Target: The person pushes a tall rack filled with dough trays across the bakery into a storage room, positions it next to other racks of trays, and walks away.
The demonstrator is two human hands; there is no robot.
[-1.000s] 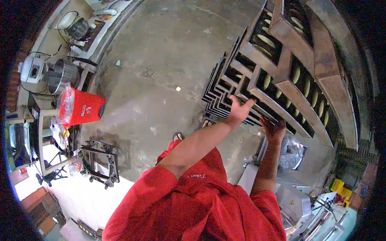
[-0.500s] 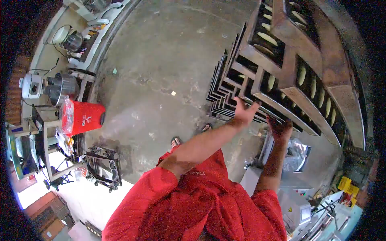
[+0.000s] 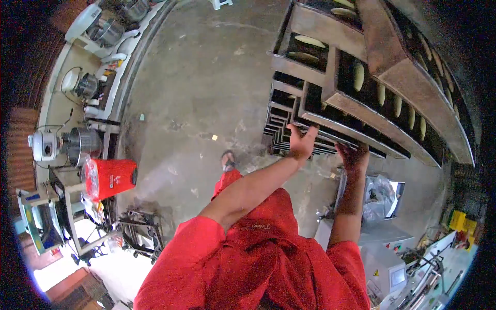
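Note:
A tall stack of dark-edged metal trays (image 3: 382, 126), laid crosswise on one another, rises on my right. Long pale dough pieces (image 3: 358, 77) lie in the upper trays. My left hand (image 3: 302, 142) grips a tray edge partway down the stack, with the thumb apart from the fingers. A little farther right, my right hand (image 3: 355, 156) has its fingers curled on a tray edge of the same stack, partly in shadow. The fingertips of both hands are partly hidden at the trays.
On the left stand stand mixers (image 3: 82, 144), a red bin (image 3: 116, 178) and a black wheeled frame (image 3: 142, 235). A grey machine with a screen (image 3: 385, 271) is at lower right, near a container with clear plastic (image 3: 380, 199). Concrete floor (image 3: 206, 88) lies ahead.
My view has shifted, and the upper trays appear turned and farther left. Both hands stay on the stack. One foot shows now where two showed before.

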